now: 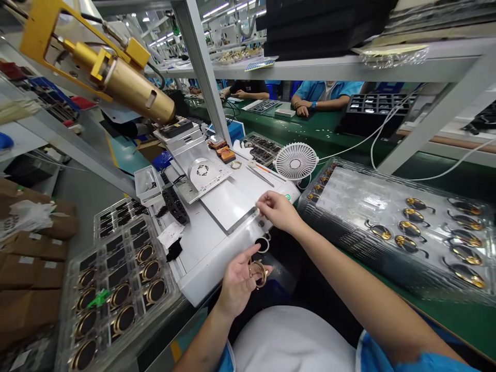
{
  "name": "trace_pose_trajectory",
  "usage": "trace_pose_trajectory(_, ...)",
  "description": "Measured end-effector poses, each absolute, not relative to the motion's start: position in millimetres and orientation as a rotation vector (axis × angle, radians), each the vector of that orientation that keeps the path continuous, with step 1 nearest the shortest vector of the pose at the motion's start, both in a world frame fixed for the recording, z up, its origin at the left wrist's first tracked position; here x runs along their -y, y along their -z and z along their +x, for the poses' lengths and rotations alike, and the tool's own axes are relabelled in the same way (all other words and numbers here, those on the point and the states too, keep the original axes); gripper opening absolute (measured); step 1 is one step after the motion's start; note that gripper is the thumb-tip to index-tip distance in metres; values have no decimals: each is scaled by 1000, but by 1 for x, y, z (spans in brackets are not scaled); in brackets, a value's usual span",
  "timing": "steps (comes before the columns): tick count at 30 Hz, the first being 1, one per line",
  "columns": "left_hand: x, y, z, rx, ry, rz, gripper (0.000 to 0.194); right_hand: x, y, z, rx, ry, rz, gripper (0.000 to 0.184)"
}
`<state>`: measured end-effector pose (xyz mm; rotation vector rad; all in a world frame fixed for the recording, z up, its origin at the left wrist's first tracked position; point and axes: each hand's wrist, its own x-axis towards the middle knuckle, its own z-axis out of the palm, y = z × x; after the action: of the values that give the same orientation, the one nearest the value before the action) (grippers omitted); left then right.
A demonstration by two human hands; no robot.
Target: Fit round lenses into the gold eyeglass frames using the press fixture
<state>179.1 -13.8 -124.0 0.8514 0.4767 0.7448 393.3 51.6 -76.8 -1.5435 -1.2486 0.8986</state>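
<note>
Basically, the gold ring [259, 274] is sitting in the left hand [237, 284], off the right side of its palm; that hand is nearer. Thumb is pressing at the near-left rim, another finger is showing behind the opening, and the index finger [252, 251] is extending above it, toward the machine's front edge. Ring is standing tilted, its open face turning partly toward the wearer, its longer outline running roughly up and down the view.

Right hand [279, 211] is hovering farther from the body, above and slightly right of the gold ring in view, well apart from it. Its thumb and index tips are closing together beside the right corner of the flat metal plate [228, 204]; cannot tell whether anything small is lying between them.

Pale ring [267, 245] is showing between the two hands, just beside the left index tip; contact is unclear. White fan [296, 161] and tweezers [260, 174] are lying beyond the right hand. Gold-rimmed discs [124, 318] are resting in a clear tray on the left; tinted lens pieces [416, 214] are lying on another at right.
</note>
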Motion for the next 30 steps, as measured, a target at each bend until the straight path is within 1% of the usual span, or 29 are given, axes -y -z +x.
trace_pose_trajectory(4, 20, 119, 167, -524, -823, 982, 91, -82, 78, 389, 1173, -821, -1668, 11)
trace_pose_trajectory(8, 25, 119, 156, -584, -918, 1258, 92, -54, 82, 385, 1145, -707, -1702, 17)
trace_pose_trajectory(10, 25, 120, 158, -655, -975, 1472, 96, -24, 85, 378, 1178, -800, -1558, 19)
trace_pose_trajectory(13, 26, 123, 172, -712, -1005, 1839, 106, 19, 90, 362, 1203, -1059, -1265, 32)
trace_pose_trajectory(15, 26, 124, 183, -674, -971, 2029, 108, 35, 92, 353, 1160, -1177, -1162, 41)
trace_pose_trajectory(17, 26, 124, 192, -617, -914, 2123, 109, 41, 94, 353, 1044, -1209, -1125, 39)
trace_pose_trajectory(21, 22, 118, 196, -482, -810, 2020, 105, 40, 90, 372, 877, -1120, -1121, 37)
trace_pose_trajectory(26, 10, 110, 192, -422, -808, 1709, 88, 48, 77, 392, 851, -1248, -1161, 42)
trace_pose_trajectory(30, 6, 109, 193, -379, -807, 1753, 86, 50, 75, 394, 801, -1268, -1207, 42)
